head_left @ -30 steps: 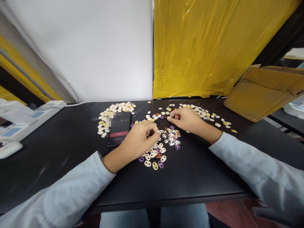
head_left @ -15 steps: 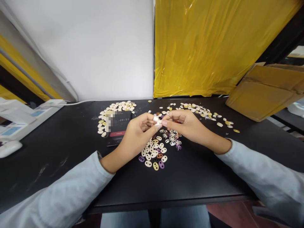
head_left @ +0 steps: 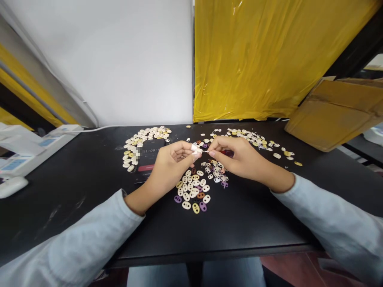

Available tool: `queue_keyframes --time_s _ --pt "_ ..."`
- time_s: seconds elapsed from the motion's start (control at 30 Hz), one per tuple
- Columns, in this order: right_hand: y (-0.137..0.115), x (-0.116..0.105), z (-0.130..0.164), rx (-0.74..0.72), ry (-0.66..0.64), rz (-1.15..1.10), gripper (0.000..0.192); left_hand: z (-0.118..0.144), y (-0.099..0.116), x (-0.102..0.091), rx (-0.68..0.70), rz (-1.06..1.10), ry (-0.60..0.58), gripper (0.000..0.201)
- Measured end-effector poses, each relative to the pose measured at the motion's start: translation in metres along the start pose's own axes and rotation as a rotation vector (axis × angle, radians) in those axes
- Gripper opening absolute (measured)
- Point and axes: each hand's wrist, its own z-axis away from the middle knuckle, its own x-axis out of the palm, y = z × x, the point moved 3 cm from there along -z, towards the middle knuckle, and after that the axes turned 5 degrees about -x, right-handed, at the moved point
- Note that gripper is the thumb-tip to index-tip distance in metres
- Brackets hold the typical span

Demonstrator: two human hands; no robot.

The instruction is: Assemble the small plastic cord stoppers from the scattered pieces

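Observation:
My left hand (head_left: pixel 173 159) is closed, pinching a small white piece (head_left: pixel 196 148) between thumb and fingertips; its exact shape is mostly hidden. Facing it, my right hand (head_left: pixel 235 155) pinches a thin metal-tipped tool (head_left: pixel 206 151) whose tip meets the white piece. Something dark red (head_left: pixel 228 152) shows under the right fingers, perhaps its handle. Below the hands lie oval two-hole plastic pieces (head_left: pixel 194 193) in white, yellow, purple and brown. To their right is a heap of smaller two-hole pieces (head_left: pixel 217 171), some with little stems.
A phone (head_left: pixel 146 161) showing a timer lies left of my left hand, bordered by a pile of pale oval pieces (head_left: pixel 131 147). More pieces (head_left: pixel 254 139) spread at the back right. A cardboard box (head_left: pixel 332 113) stands right; a white power strip (head_left: pixel 44 147) lies left.
My right hand has drawn slightly right, away from the left fingertips, so the thin metal tip now shows between the hands. The left hand has barely moved.

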Motion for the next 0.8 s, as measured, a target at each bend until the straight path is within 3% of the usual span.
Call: queue_keyframes --time_s 0.2,0.53,0.7,0.8 --pt "-0.001 0.004 0.001 -0.009 -0.078 0.035 0.008 0.005 -0.001 0.001 0.11 -0.157 -0.096 0.011" --pt "-0.003 0.014 0.0 0.142 -0.007 -0.356 0.007 0.005 0.0 0.008 0.025 0.057 -0.059 0.015" --pt "-0.004 0.016 -0.002 0.16 0.055 -0.332 0.019 0.006 -0.002 0.011 0.037 0.084 -0.087 0.012" --pt "-0.004 0.018 -0.003 0.128 0.065 -0.343 0.019 0.005 -0.003 0.01 -0.054 0.17 -0.098 0.011"
